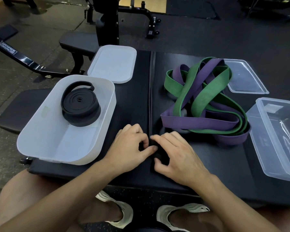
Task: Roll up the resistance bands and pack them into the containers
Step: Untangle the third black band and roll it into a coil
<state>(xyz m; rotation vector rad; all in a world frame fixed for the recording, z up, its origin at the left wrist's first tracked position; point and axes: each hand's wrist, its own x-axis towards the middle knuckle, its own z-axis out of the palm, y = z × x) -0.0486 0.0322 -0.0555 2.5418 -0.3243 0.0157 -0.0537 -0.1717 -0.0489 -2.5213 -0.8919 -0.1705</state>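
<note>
Black rubber, the started end of a narrow band (160, 154), is pinched at the near edge of the bench (132, 97). It is gripped by the fingertips of the left hand (132, 148) and the right hand (177, 156), which are held close together. Just left of the hands, a white container (40, 114) is set at the bench's left edge. A tightly coiled black roll (80, 104) is lying in its far end. To the right, a green band (206, 96) and a purple band (199, 122) are heaped together in loose, tangled loops. A clear container (256, 139) is placed at the right edge. At the far edge a white lid (112, 64) is seen on the left and a clear lid (244, 77) on the right.
</note>
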